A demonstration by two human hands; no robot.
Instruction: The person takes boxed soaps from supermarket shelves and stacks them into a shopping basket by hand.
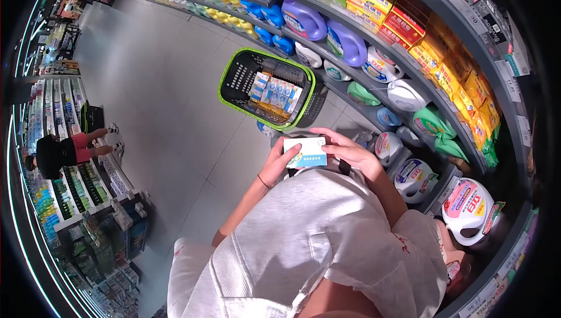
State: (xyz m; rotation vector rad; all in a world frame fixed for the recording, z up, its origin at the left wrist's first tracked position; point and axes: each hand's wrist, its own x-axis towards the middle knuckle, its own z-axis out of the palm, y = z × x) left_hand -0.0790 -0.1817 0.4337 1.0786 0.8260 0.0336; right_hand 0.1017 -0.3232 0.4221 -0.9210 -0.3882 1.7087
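Left hand (279, 159) and right hand (355, 153) grasp a small white-and-blue box (308, 153) between them at the frame's centre, below a green-rimmed basket (238, 75). The step looks like examining it; turning it over would call for one hand loosening.

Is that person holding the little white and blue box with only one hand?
No, the left hand and the right hand both hold the white and blue box, one at each end.
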